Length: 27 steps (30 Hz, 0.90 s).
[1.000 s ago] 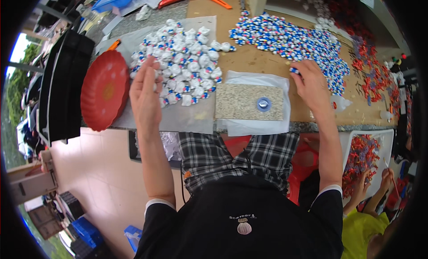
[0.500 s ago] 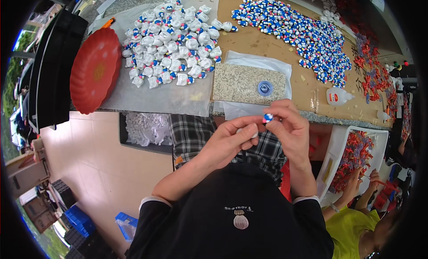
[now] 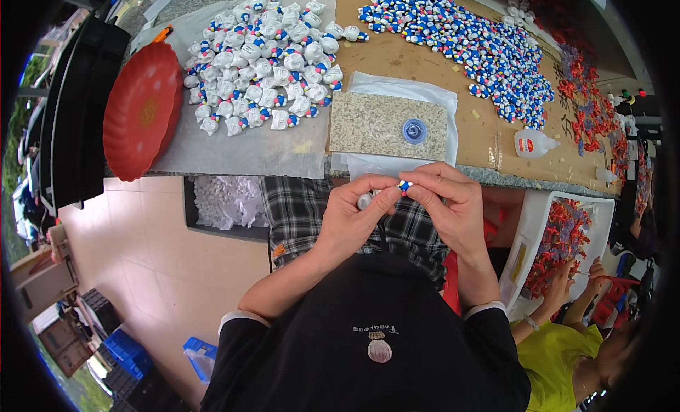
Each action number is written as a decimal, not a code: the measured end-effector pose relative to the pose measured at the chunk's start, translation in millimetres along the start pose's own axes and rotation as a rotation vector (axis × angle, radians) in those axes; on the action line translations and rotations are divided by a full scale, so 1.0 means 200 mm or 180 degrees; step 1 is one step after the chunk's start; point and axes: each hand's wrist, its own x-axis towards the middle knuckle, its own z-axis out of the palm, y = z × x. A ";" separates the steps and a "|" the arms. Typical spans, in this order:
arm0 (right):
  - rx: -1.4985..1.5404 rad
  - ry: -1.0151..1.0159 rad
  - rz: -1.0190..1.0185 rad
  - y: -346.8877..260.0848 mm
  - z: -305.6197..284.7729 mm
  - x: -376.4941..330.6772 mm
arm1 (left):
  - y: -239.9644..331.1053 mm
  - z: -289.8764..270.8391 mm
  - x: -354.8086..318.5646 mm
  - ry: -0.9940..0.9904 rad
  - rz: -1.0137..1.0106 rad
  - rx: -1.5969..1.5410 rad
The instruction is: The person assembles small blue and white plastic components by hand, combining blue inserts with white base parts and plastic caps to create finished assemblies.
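Blue-and-white pc (image 3: 404, 186) sits betw. the L hand (image 3: 348, 217) and R hand (image 3: 457, 206), approx. 2 o'clock from the L and 10 o'clock from the R; neither looks clearly nearer, & the pc's too small to tell its long axis. R fingers are narrow, pinching that pc, w/ L fingers right up against it and also holding a white pc (image 3: 365, 201) at abt 8 o'clock. Blue cup (image 3: 414, 131) on the speckled slab (image 3: 368, 121) lies apart, toward 12 o'clock.
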 end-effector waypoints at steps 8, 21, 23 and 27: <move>-0.1834 0.0480 -0.0817 -0.01 -0.08 0.23 | 0.06 0.00 -0.01 -0.0016 -0.0382 -0.0761; -0.1921 0.0289 -0.0300 -0.03 -0.07 0.26 | 0.05 -0.06 0.00 -0.0217 -0.0435 -0.0897; -0.1634 0.0342 -0.0075 -0.03 -0.06 0.26 | 0.05 -0.07 -0.01 -0.0364 -0.0453 -0.0972; -0.0861 0.0691 0.0023 -0.06 -0.06 0.20 | 0.10 -0.04 -0.01 -0.0223 -0.0574 -0.1034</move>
